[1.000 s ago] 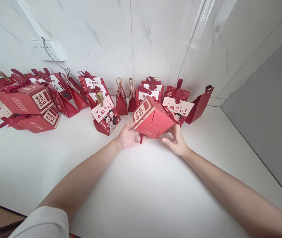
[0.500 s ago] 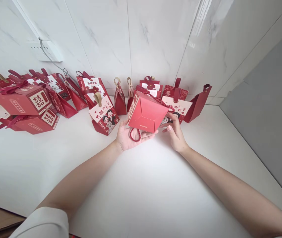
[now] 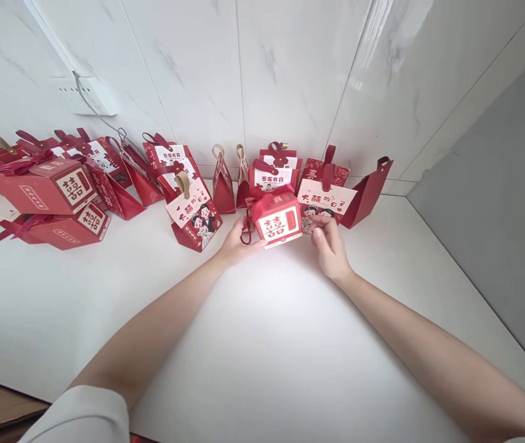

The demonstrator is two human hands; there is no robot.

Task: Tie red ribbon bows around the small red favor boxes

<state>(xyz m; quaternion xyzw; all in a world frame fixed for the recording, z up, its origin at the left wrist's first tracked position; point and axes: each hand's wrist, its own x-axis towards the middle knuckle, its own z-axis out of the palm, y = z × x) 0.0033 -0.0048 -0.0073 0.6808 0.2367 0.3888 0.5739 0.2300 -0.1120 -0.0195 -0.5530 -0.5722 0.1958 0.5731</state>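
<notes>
My left hand [image 3: 238, 242] grips a small red gift box [image 3: 277, 226] from its left side. A white label with a red double-happiness character faces me. A dark red cord loop hangs by the left fingers, and a red ribbon runs over the top. My right hand [image 3: 331, 249] is off the box's right side, its fingers loosely bent and holding nothing. Right behind that hand stands a gift box with a couple printed on it [image 3: 324, 200]. Another red box with a white card [image 3: 272, 177] stands behind the held one.
Several red boxes with strap handles line the tiled wall [image 3: 290, 80]. On the left, two hexagonal boxes [image 3: 36, 187] are stacked, with more behind. A couple-print box [image 3: 196, 215] stands left of my hands. A wall socket [image 3: 84, 95] with a cable is at upper left.
The gift box has turned in my left hand: its plain red base faced me before, and now its labelled side does. My right hand stays near its right side.
</notes>
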